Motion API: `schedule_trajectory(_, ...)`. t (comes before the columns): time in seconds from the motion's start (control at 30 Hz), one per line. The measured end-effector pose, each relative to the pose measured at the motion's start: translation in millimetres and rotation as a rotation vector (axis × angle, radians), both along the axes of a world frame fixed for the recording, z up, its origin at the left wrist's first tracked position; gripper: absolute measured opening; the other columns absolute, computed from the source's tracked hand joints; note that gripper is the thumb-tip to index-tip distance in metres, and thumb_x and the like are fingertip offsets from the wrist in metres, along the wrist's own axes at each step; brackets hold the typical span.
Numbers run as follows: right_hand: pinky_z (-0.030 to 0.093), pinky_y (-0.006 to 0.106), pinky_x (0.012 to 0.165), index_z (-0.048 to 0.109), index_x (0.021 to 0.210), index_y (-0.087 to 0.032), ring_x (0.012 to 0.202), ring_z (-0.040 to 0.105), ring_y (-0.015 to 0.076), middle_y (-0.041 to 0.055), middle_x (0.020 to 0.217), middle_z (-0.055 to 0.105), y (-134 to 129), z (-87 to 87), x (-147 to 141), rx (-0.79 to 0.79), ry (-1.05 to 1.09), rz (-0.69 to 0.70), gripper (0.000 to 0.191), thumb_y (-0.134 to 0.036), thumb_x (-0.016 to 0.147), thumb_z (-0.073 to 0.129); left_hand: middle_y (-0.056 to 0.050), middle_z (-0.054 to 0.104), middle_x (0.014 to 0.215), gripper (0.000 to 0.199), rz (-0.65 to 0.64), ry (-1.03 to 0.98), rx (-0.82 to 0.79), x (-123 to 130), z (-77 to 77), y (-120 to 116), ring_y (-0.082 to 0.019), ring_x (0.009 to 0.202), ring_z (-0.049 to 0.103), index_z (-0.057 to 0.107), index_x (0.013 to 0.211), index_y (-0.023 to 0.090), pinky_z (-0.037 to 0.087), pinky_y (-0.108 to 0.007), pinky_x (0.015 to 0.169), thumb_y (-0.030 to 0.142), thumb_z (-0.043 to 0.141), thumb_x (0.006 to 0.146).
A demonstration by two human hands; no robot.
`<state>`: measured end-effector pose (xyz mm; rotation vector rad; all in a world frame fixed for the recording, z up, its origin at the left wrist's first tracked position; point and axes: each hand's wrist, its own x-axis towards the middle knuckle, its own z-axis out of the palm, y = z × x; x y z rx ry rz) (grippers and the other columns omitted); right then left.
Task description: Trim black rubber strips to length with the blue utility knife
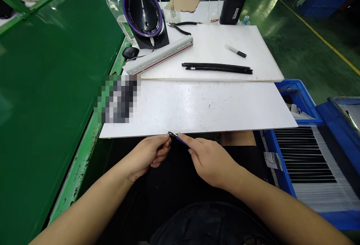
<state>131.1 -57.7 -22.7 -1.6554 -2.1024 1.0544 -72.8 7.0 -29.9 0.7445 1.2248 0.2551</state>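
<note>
My left hand (156,150) is closed in a pinch just below the near edge of the white table. A bit of something dark shows at its fingers; most of it is hidden. My right hand (210,160) grips a slim blue-handled tool with a metal tip (174,136), its index finger stretched along it. The metal end meets the left fingertips; its exact kind does not show. Beyond the hands, a bundle of thin black strips (218,68) lies on a raised white board (208,50).
On the board lie a capped knife-like tool (236,51), black-handled pliers (182,26) and a long white bar (160,55). A purple-rimmed fan (143,10), clear bottle (115,6) and black flask (234,1) stand behind. Blue crates (302,96) with black strips are at right. Dark specks dot the tabletop (168,102).
</note>
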Motion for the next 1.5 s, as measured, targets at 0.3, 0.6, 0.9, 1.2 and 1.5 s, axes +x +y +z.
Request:
schedule_trajectory(0.3,0.038,0.027,0.055,0.033,0.158,-0.03,0.064,0.058,0.0156,0.0039,0.093,0.066,-2.8,-1.8,-2.5,0.098,-0.191,0.083,0.064,-0.015,0.096,0.037,0.006,0.03,0.056,0.032,-0.004,0.01,0.007,1.7,0.1,0.7,-0.005,0.044,0.02,0.046,0.076,0.018,0.015,-0.015,0.039,0.045,0.052,0.091)
schedule_trajectory(0.6,0.039,0.027,0.056,0.034,0.157,-0.029,0.066,0.059,0.0155,0.0037,0.092,0.065,-3.6,-6.7,-2.3,0.068,-0.144,0.062,0.063,-0.015,0.096,0.038,0.006,0.03,0.056,0.032,-0.012,0.006,0.006,-0.3,-0.5,1.1,-0.005,0.044,0.02,0.046,0.076,0.018,0.015,-0.015,0.038,0.045,0.051,0.091)
schedule_trajectory(0.9,0.033,0.026,0.051,0.032,0.158,-0.029,0.06,0.053,0.0141,0.0026,0.088,0.063,-4.2,-4.2,-2.0,0.106,-0.179,0.084,0.064,-0.014,0.096,0.036,0.006,0.03,0.056,0.032,-0.022,0.022,0.001,0.9,1.1,1.6,-0.005,0.044,0.02,0.045,0.074,0.018,0.014,-0.015,0.039,0.044,0.05,0.092)
schedule_trajectory(1.2,0.033,0.027,0.052,0.032,0.158,-0.029,0.062,0.055,0.0149,0.0035,0.09,0.063,-7.6,-15.6,-2.8,0.122,-0.197,0.072,0.064,-0.015,0.096,0.035,0.006,0.03,0.056,0.032,-0.018,0.016,0.01,1.0,-1.4,2.7,-0.005,0.044,0.02,0.045,0.075,0.018,0.015,-0.015,0.038,0.045,0.05,0.092)
schedule_trajectory(1.5,0.04,0.028,0.057,0.032,0.158,-0.027,0.068,0.06,0.0167,0.0039,0.091,0.063,-10.5,-9.8,-4.8,0.095,-0.143,0.057,0.063,-0.014,0.097,0.034,0.006,0.03,0.056,0.032,-0.017,0.017,0.01,1.2,-1.3,1.3,-0.005,0.044,0.02,0.045,0.075,0.018,0.015,-0.015,0.038,0.045,0.051,0.092)
